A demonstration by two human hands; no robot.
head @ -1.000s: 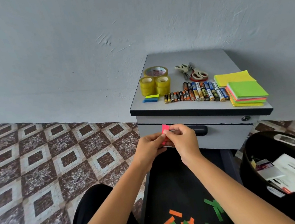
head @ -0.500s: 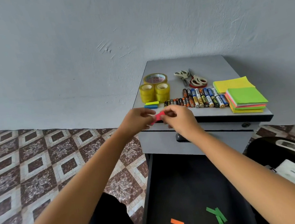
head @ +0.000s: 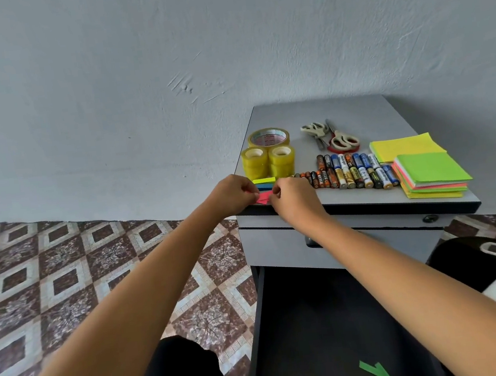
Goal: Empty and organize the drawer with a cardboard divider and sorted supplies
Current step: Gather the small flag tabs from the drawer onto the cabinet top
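tape rolls (head: 270, 153) left of batteries (head: 350, 173) on cabinet top (head: 318, 110).

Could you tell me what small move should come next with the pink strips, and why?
Probably set the pink strips, pinched by the left hand and right hand, on the cabinet top beside the blue strips, where sorted supplies already lie.

Brown patterned floor tiles (head: 66, 285), grey wall (head: 133, 61), black bin (head: 461, 254)
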